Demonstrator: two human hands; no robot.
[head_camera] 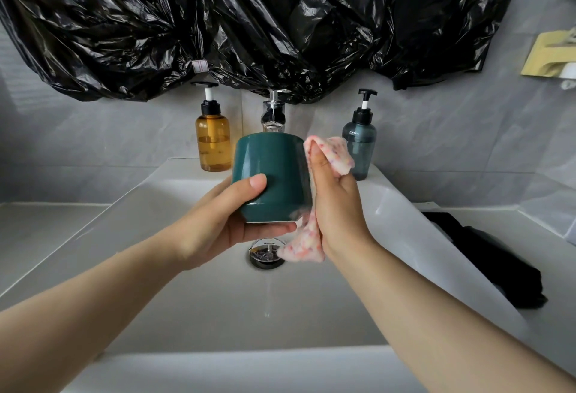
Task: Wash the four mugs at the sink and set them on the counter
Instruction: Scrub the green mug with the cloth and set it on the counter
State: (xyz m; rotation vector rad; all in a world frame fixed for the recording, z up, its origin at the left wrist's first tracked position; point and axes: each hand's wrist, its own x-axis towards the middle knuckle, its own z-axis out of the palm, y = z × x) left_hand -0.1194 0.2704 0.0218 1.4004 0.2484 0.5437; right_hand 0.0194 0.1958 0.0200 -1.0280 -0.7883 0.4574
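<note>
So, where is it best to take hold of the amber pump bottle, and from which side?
Grip the amber pump bottle round its cylindrical body, below the black collar, coming from the left: it stands upright, and the green mug covers its lower right.
</note>
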